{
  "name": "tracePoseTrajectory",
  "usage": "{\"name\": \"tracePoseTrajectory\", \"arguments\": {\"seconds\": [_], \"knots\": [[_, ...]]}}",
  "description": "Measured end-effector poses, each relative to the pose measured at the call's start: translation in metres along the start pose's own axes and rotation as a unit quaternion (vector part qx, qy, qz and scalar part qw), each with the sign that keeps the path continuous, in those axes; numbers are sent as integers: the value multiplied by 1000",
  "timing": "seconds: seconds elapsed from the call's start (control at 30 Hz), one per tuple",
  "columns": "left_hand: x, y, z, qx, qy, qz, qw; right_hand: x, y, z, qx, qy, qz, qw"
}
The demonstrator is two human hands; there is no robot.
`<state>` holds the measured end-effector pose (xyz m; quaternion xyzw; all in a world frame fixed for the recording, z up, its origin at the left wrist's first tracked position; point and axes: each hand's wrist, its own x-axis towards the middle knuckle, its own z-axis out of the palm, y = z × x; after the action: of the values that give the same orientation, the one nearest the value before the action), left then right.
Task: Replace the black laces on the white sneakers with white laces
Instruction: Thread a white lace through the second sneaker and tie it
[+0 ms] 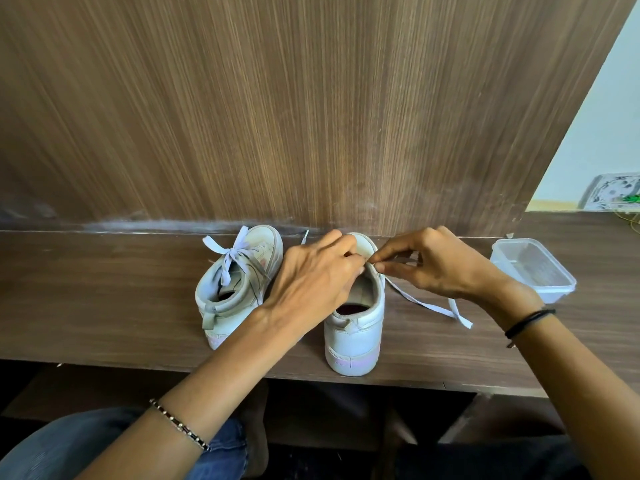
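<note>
the right hand (pixel 446 268) had thumb and forefinger tips (pixel 380 267) pinched on a white lace (pixel 427 305), at the right rim of the near shoe (pixel 356 327). meeting those fingertips from the left, the left hand (pixel 311 282) lay curled over that shoe's front; whether its fingers gripped the lace or only the shoe's edge, i could not tell. away from the pinch the lace trailed under the right wrist and lay flat on the wooden ledge (pixel 104 306). just left of the left hand stood the other shoe (pixel 235 296), tied with a white bow (pixel 228 254). well to the right of the right hand sat a clear plastic tub (pixel 533 268). beyond both sets of fingers rose a wood panel (pixel 277 98).
</note>
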<state>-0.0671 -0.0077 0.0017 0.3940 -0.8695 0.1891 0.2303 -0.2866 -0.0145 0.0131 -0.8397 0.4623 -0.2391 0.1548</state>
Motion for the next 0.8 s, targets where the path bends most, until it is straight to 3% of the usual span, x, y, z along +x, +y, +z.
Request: {"name": "tracePoseTrajectory", "arguments": {"seconds": [0.17, 0.33, 0.4, 0.5, 0.57, 0.6, 0.67, 0.8], "knots": [[0, -6, 11, -60, 5, -11, 998, -1, -3, 4, 9, 3, -33, 999], [1, -6, 21, -193, -64, -94, 975, 5, -18, 15, 76, -10, 84, 993], [3, -1, 24, -273, -88, -165, 944, 10, -25, 19, 211, -15, 177, 961], [13, 7, 18, -419, -111, -315, 844, 21, -31, 23, 413, -36, 321, 852], [18, 11, 12, -470, -131, -388, 782, 22, -32, 22, 404, -75, 346, 843], [20, 12, 10, -477, -139, -406, 767, 22, -31, 21, 389, -84, 344, 851], [21, 14, 8, -472, -146, -413, 765, 20, -33, 18, 363, -85, 344, 862], [18, 9, 7, -481, -165, -414, 755, 18, -33, 12, 371, -83, 367, 849]]}}
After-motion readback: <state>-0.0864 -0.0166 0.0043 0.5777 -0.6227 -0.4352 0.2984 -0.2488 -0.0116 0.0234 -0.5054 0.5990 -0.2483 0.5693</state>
